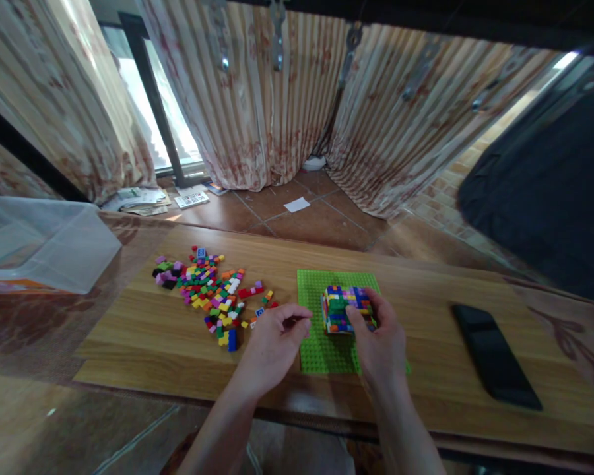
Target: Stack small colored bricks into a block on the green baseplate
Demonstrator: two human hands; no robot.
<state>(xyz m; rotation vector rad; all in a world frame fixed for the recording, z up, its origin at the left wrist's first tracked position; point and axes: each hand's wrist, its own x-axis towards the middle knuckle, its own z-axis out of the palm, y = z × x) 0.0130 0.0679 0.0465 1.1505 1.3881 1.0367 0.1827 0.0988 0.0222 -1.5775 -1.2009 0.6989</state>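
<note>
A multicoloured block built of toy bricks [334, 318] sits over the green baseplate [311, 353]. My right hand [383, 336] grips the block from its right side, thumb on the near face and fingers behind; the palm hides part of it. At the baseplate's left edge is my left hand [276, 340], its fingers curled and thumb and forefinger tips close together. Whatever may be between those tips is too small to make out. Just left of this hand lie several loose bricks [268, 297].
A large pile of loose coloured bricks [208, 285] spreads over the left part of the wooden board [143, 349]. To the right lies a black phone [495, 356]. A clear plastic bin [89, 247] stands at the far left. Curtains [257, 112] hang beyond the tiled floor.
</note>
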